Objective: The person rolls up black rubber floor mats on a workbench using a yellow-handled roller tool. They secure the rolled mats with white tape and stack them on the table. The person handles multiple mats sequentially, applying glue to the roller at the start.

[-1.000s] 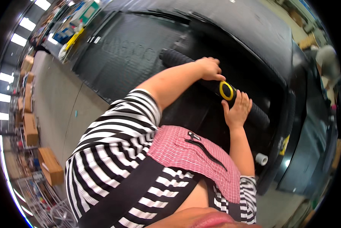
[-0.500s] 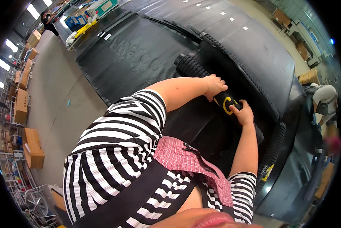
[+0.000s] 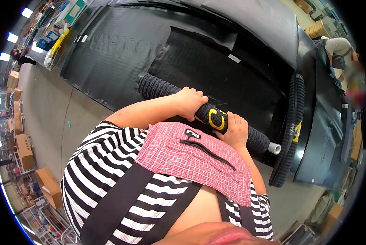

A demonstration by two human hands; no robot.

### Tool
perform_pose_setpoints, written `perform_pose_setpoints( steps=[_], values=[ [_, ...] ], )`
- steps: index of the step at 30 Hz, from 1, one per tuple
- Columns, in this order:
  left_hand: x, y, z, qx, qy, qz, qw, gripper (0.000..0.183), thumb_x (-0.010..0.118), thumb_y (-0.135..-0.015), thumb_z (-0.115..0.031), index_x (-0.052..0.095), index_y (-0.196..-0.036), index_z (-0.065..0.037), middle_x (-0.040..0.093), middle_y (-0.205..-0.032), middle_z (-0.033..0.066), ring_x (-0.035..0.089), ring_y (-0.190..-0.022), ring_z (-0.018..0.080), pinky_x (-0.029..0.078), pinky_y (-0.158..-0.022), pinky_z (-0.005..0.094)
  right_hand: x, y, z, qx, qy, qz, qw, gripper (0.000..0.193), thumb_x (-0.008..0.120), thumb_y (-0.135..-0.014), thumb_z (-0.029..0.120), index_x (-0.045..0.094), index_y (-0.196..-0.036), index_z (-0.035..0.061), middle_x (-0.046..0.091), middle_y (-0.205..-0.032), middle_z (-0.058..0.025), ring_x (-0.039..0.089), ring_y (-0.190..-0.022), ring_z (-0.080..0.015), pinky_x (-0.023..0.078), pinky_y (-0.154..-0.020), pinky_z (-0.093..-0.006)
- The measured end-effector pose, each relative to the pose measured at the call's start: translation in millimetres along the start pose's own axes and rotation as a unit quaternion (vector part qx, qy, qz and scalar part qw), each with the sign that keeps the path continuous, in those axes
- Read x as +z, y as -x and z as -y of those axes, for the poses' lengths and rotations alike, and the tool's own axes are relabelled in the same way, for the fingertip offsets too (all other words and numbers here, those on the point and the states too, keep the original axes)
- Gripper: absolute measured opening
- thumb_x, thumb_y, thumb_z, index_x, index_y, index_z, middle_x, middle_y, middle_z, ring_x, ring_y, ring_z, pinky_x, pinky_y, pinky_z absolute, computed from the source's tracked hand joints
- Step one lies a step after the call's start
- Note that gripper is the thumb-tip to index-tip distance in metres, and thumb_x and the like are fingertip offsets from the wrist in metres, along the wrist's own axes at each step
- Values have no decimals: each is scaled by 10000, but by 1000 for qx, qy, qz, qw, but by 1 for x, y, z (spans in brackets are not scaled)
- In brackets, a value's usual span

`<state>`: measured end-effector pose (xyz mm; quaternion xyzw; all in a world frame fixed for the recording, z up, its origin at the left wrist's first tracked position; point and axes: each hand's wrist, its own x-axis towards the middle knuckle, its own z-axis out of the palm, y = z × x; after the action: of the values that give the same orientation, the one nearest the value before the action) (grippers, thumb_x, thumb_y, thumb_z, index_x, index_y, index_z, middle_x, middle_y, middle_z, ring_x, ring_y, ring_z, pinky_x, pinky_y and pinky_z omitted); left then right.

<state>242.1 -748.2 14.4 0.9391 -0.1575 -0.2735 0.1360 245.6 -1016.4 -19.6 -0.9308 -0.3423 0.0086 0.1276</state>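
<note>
Ahead we have room over a flat, glossy black sheet (image 3: 191, 61); a long black ribbed bundle (image 3: 294, 116) edges it at right; our left grip (image 3: 191, 104) and right grip (image 3: 235, 131) clasp a black ribbed cylindrical fabric roll (image 3: 207, 111), lying slantwise before us.

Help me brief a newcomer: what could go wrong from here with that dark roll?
The dark roll has a white tube jutting from its right end; this might slide out if tilted. The left hand and right hand hold the roll near its middle, so the ends could swing. The tube looks close to a second roll and might knock it.
</note>
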Motion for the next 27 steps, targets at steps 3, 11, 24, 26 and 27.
perform_pose_setpoints(
  steps=[3, 11, 24, 26, 27],
  values=[
    [6, 12, 7, 63, -2, -111, 992, 766, 920, -633, -245, 635, -1331, -115, 578, -1333, 155, 557, -1267, 369, 472, -1043, 478, -14, -10, 9, 30, -33, 62, 997, 730, 933, -693, 339, 624, -1285, 43, 673, -1190, -156, 634, -1135, -334, 475, -1023, -464],
    [43, -4, 19, 126, -87, -387, 909, 809, 768, -812, -588, 596, -1420, -83, 632, -1342, 147, 566, -1296, 306, 366, -1119, 510, -2, -70, -73, 64, -281, 101, 952, 727, 964, -586, 254, 590, -1172, 39, 601, -1156, -123, 598, -1071, -280, 501, -966, -394],
    [-53, -96, 41, 53, -15, -259, 964, 589, 763, -826, -590, 759, -1098, -68, 740, -1121, 120, 684, -1111, 307, 536, -929, 429, -25, -131, -35, 98, 21, 87, 991, 782, 981, -605, 392, 655, -1221, 38, 706, -1195, -138, 662, -1152, -331, 515, -989, -421],
    [-37, -71, 50, 95, -104, -326, 935, 694, 882, -724, -488, 674, -1248, -84, 703, -1217, 111, 652, -1181, 308, 493, -992, 445, -40, -154, -41, 143, -19, 166, 975, 753, 968, -621, 390, 663, -1221, 53, 706, -1218, -127, 665, -1166, -313, 520, -997, -403],
    [-22, -72, 58, 133, -154, -403, 892, 810, 938, -662, -432, 620, -1327, -97, 677, -1263, 105, 631, -1215, 306, 468, -1022, 452, -46, -161, -40, 156, -29, 201, 967, 740, 962, -628, 392, 667, -1220, 60, 698, -1250, -125, 661, -1185, -303, 518, -1012, -396]
  ],
)
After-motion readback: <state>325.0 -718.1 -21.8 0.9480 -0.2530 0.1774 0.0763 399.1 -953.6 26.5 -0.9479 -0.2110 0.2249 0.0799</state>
